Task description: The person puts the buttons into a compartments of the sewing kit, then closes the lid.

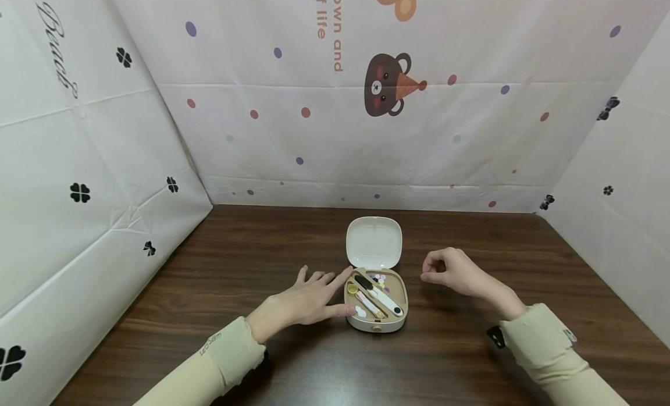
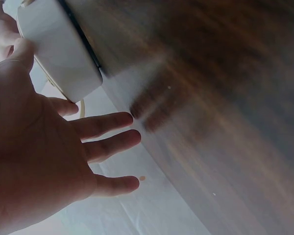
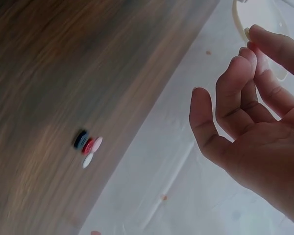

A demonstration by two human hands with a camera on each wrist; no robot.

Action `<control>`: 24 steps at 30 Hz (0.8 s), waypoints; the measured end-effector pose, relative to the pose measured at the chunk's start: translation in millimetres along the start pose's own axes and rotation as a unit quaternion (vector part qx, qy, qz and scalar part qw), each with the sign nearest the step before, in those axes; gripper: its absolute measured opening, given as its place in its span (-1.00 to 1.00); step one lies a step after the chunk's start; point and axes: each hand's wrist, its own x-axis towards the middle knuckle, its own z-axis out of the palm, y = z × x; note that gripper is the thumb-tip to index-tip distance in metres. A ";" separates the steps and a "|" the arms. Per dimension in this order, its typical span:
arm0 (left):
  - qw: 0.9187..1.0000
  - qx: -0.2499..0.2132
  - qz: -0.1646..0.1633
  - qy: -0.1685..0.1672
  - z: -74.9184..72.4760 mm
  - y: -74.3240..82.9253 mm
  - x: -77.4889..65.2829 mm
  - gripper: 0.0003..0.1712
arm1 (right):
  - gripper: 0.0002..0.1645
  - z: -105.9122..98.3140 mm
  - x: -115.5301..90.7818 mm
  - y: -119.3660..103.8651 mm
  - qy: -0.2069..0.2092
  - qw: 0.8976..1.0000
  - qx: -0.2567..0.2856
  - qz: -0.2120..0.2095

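Note:
A small sewing kit box (image 1: pixel 378 326) lies on the table with its white lid (image 1: pixel 374 243) tipped back. My left hand (image 1: pixel 306 301) spreads its straight fingers at the box's left side, with thumb and forefinger touching its rim. In the tray are a white tool with a black end (image 1: pixel 386 298), a pink and white tube (image 1: pixel 369 305), a gold ring-like piece (image 1: pixel 352 288) and several coloured buttons (image 1: pixel 382 279). To the right of the box, my right hand (image 1: pixel 454 271) pinches a small pale yellow button (image 3: pixel 247 33) between thumb and forefinger, mostly hidden by the fingertips.
Black, red, pink and white buttons (image 3: pixel 89 145) sit together on the table in the right wrist view. Dark brown wood makes up the table (image 1: pixel 251 255). White printed cloth (image 1: pixel 324 138) closes off the back and both sides.

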 end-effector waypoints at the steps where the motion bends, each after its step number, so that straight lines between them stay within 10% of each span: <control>1: 1.000 0.001 0.000 0.000 -0.2 0.0 -0.1 0.01 | -0.84 0.8 0.9 -1.5 -0.001 1.000 0.005 0.000; 24: 1.000 0.006 0.004 0.005 -0.4 -0.2 -0.4 0.01 | -0.89 24.0 19.9 -26.0 -0.026 0.997 0.067 -0.028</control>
